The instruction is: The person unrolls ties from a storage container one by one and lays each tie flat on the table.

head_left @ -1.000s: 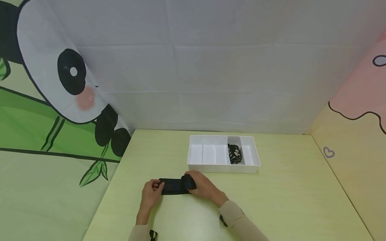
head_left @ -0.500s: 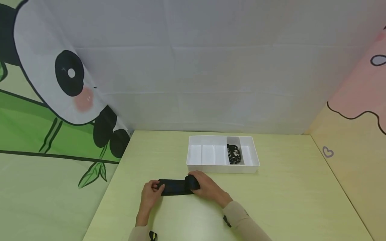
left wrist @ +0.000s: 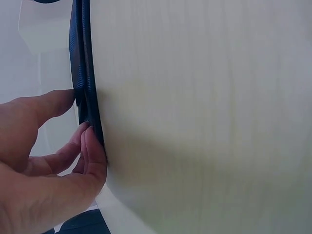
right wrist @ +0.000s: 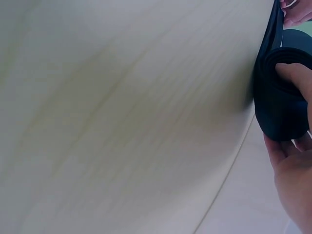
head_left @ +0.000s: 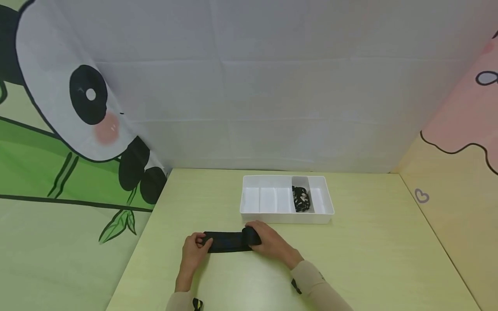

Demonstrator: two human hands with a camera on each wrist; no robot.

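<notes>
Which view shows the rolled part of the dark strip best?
The right wrist view: it shows the roll up close, with its coiled layers visible. The head view shows it smaller, partly covered by the right hand. The left wrist view mainly shows the unrolled length; the roll is unclear there.

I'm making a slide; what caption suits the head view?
Left grip holds one end of a dark strip, right grip its rolled end, near a white divided tray.
</notes>
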